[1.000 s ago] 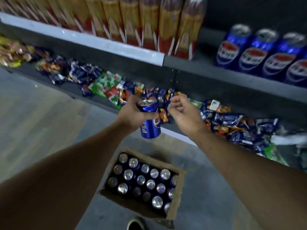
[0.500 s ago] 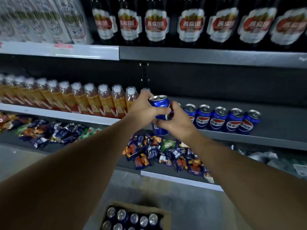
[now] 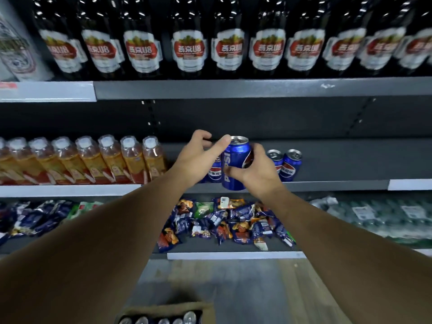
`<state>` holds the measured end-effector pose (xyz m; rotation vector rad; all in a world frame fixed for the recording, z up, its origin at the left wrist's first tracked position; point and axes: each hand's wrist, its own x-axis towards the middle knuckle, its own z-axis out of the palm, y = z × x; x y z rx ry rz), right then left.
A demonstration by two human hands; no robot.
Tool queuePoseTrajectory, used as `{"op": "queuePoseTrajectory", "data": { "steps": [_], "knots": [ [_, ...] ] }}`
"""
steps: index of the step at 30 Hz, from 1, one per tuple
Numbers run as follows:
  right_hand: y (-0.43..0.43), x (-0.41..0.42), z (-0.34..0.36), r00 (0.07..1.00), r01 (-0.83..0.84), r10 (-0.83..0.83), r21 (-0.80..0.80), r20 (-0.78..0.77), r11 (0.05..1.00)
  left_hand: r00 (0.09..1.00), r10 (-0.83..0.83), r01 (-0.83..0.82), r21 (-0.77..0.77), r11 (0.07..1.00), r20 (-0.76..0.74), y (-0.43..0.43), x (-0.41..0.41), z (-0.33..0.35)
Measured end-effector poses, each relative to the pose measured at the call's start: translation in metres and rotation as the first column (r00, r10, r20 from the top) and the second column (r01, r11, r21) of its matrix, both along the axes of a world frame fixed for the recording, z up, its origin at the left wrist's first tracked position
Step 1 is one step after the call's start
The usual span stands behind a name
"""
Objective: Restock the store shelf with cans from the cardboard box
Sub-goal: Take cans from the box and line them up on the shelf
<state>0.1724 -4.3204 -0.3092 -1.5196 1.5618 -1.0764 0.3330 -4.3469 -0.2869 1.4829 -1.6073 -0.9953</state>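
This is a shop aisle. Above the left hand and right hand, a grey metal shelf carries a row of dark bottles with identical red labels. Left of the left hand stand matching orange drink bottles; just right of the right hand, blue cans. Below both hands lie heaped snack packets, and white price strips edge the shelf fronts.

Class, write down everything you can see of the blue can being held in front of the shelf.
The blue can is shiny metal, with a silver top and pull tab, white PEPSI lettering down its side and a round logo. Nearly upright, it hangs before the grey shelf edge. The right hand grips its side, thumb low in front; the thumb of the left hand touches its rim.
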Motion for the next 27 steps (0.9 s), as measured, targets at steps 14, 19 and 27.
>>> {"op": "queuePoseTrajectory", "data": {
  "steps": [14, 19, 27],
  "knots": [
    [-0.058, -0.232, -0.039, 0.98, 0.194, -0.193, 0.043, -0.04, 0.98, 0.996, 0.043, -0.044, 0.008, 0.999, 0.078, -0.056, -0.194, -0.055],
    [-0.098, -0.284, -0.079, 0.988, 0.149, -0.145, 0.083, -0.057, 0.985, 0.98, 0.161, -0.153, -0.069, 0.986, 0.118, -0.085, -0.236, -0.083],
    [-0.141, -0.294, -0.13, 0.998, 0.061, -0.059, 0.11, -0.016, 0.992, 0.926, 0.328, -0.28, -0.243, 0.929, 0.185, -0.106, -0.238, -0.111]
  ]
}}
